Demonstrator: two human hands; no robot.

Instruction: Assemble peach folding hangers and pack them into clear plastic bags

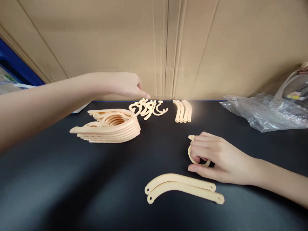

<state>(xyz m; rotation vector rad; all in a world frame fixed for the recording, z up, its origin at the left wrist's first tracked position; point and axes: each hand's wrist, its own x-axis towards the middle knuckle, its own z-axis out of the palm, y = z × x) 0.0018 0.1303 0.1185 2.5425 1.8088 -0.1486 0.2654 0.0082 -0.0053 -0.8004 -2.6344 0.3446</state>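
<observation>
My left hand (128, 85) reaches over the back of the table, its fingers curled and their tips at the top of a pile of beige plastic hooks (150, 108). Whether a hook is between those fingertips is hidden. On the right, my right hand (215, 157) has its fingers bent over a beige hook (191, 154) close to the tabletop, with the thumb beside its lower curve. Just in front of that hand lie two curved beige hanger arms (179, 186), side by side, with holes at their ends.
A stack of beige hanger bodies (115, 131) sits at the left. Several short curved arms (183, 111) lie in a row at the back. Clear plastic bags (261, 112) rest at the right on the black table (115, 199). Cardboard (108, 38) stands behind.
</observation>
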